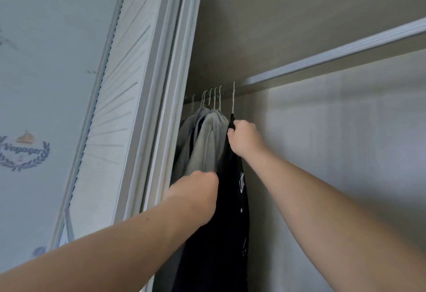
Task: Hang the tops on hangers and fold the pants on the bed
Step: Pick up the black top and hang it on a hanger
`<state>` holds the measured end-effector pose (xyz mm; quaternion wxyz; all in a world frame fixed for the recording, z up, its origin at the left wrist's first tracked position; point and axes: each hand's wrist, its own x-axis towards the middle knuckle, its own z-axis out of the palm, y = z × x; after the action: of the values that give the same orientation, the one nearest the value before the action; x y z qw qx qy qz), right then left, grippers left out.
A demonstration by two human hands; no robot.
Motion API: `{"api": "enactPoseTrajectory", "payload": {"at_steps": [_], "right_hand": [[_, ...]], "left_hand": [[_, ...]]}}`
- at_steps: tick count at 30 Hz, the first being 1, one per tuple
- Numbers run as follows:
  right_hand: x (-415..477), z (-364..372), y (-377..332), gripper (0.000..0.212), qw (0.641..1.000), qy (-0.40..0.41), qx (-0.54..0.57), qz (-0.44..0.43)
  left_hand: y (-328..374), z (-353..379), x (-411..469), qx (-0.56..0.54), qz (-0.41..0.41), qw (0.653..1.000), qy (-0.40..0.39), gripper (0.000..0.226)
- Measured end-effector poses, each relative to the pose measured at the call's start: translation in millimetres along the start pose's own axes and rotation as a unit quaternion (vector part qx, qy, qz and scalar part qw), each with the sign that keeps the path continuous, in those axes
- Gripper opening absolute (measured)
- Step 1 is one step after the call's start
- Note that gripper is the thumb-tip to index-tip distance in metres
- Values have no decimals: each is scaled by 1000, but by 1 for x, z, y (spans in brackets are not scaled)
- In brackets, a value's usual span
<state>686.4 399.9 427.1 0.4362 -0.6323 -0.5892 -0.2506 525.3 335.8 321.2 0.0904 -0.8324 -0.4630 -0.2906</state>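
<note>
A black top (227, 222) with small white print hangs on a hanger whose metal hook (233, 98) reaches up to the closet rail (334, 55). My right hand (244, 138) grips the top's neck and the hanger just under the hook. My left hand (198, 190) is lower, fingers curled on the black fabric's left edge, knuckles toward me. Whether the hook sits on the rail is hard to tell.
Several grey tops (207, 135) hang on white hangers just left of the black one, tight against the closet's left side. A white louvred door (119, 84) stands open at the left. To the right of the black top, rail and beige back wall (334, 141) show.
</note>
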Motion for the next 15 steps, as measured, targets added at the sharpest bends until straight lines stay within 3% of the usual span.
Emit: {"api": "enactPoseTrajectory", "payload": {"at_steps": [6, 15], "right_hand": [[30, 27, 3, 26, 999, -38, 4, 10], [6, 23, 13, 43, 998, -33, 59, -18]], "left_hand": [[-2, -1, 6, 27, -14, 1000, -6, 16], [-4, 6, -5, 121, 33, 992, 10, 26]]}}
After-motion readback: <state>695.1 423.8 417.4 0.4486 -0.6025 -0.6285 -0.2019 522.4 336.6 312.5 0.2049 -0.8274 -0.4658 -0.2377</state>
